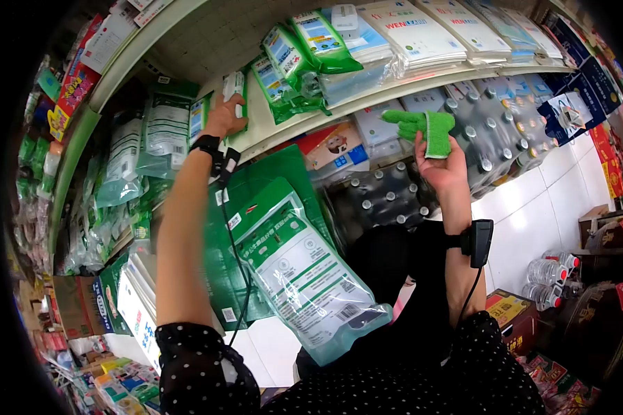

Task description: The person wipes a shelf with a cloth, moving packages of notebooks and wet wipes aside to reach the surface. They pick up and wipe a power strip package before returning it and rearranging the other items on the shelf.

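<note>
My right hand (444,169) is closed on a folded bright green cloth (436,131), held up in front of the lower shelf. At the upper left my left hand (221,119) grips a small white-and-green pack (234,88) on the shelf board (259,131). Beside that hand stands another green-and-blue pack (199,117). Several green packets (284,52) lie on the shelf to its right. A large clear-and-green plastic bag (311,277) with a printed white label rests below, between my arms, against a green carton (218,277).
White-wrapped paper packs (408,31) fill the upper shelf at right. Shrink-wrapped dark bottles (381,194) stand below. Hanging green-and-clear bags (121,152) crowd the left. Water bottles (543,283) sit on the white tiled floor (516,221). A cable (237,256) hangs from my left wrist.
</note>
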A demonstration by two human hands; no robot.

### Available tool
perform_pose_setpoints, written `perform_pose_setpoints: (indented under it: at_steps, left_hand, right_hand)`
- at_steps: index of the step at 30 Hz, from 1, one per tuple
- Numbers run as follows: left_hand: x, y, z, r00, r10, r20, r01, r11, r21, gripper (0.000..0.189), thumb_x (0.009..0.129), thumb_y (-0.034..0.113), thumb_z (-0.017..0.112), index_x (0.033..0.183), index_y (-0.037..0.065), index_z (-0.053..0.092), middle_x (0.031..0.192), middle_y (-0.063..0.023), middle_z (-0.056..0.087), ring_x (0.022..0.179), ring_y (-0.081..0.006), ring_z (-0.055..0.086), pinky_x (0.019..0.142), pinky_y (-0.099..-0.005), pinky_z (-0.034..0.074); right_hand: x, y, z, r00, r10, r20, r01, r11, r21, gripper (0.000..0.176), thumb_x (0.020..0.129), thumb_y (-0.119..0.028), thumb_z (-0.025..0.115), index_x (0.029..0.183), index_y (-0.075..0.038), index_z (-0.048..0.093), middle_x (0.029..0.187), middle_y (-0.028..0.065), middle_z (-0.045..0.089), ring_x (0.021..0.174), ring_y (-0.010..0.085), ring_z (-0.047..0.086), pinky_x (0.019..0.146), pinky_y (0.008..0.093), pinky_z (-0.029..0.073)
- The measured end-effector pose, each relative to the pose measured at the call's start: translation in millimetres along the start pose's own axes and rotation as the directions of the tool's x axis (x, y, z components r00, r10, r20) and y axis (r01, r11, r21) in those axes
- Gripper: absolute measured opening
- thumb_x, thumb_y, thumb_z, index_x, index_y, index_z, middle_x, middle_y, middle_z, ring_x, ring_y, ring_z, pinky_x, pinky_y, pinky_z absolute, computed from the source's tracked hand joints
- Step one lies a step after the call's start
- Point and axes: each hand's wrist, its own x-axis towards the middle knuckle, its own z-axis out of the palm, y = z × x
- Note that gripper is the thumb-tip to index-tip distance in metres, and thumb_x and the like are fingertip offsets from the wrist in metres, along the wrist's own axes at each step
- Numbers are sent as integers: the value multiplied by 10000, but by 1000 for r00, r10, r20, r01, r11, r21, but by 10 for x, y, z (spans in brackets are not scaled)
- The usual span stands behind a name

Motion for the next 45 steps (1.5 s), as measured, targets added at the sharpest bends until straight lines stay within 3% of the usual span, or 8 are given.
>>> perform_pose_setpoints:
  at_steps: [7,18,21,23,26,34,39,45]
  left_hand:
    - [-101,-157,-212,971,-34,-236,-38,955,-295,367,707,155,612,1071,152,563,1188,-211,510,1026,-394,541,876,-450,450]
    - [-808,-801,-197,951,-24,-308,-21,990,-142,373,739,198,657,1094,134,565,1119,-229,537,968,-416,566,831,-434,477]
    - [-790,-229,-512,921,-116,-372,213,949,232,442,760,329,665,1154,157,564,1195,-245,524,1069,-418,531,860,-441,474]
    - [-412,-161,-522,948,-125,-293,70,979,-191,532,774,422,652,1228,172,535,1293,-243,464,1179,-410,456,912,-497,429]
    - [-290,645,-892,944,-316,99,228,403,-886,748,779,545,640,1368,143,413,1426,-207,350,1315,-370,329,956,-563,367]
    - [297,1459,-900,979,-108,170,179,73,-981,708,781,440,697,1347,108,430,1315,-166,479,1210,-265,471,977,-392,402]
    - [264,1479,-901,936,64,346,351,-266,-898,376,814,278,696,1075,21,612,964,-107,671,800,-180,662,667,-307,554]
    - [318,1435,-782,933,-3,361,341,-322,-883,334,800,175,707,1048,-15,588,934,-124,662,745,-225,671,604,-379,579]
  right_hand:
    - [12,-16,3,998,55,35,-55,998,14,266,903,-198,506,1063,9,557,1028,138,577,958,326,566,702,321,527]
    - [44,98,20,998,57,22,-58,998,7,288,909,-197,499,1095,18,541,1062,157,561,983,319,560,693,317,527]
    - [25,94,22,999,50,5,-50,999,5,292,914,-201,496,1104,16,538,1060,151,565,985,315,564,691,319,529]
    - [31,100,32,999,41,13,-41,999,-8,292,915,-205,497,1104,14,539,1056,147,568,979,314,569,690,318,529]
    - [78,77,-17,999,37,37,-36,999,-24,289,913,-209,501,1099,9,544,1046,142,573,963,314,578,688,315,529]
    - [85,113,51,999,22,36,-20,999,-43,288,913,-219,511,1098,-1,549,1024,123,584,937,306,588,705,316,522]
    - [18,201,67,1000,5,21,-3,996,-92,299,917,-238,516,1122,-23,548,1067,103,599,981,309,590,719,326,517]
    - [-293,436,212,881,-448,154,471,792,-389,309,900,-151,545,1177,-16,521,1146,84,596,1023,202,594,882,337,478]
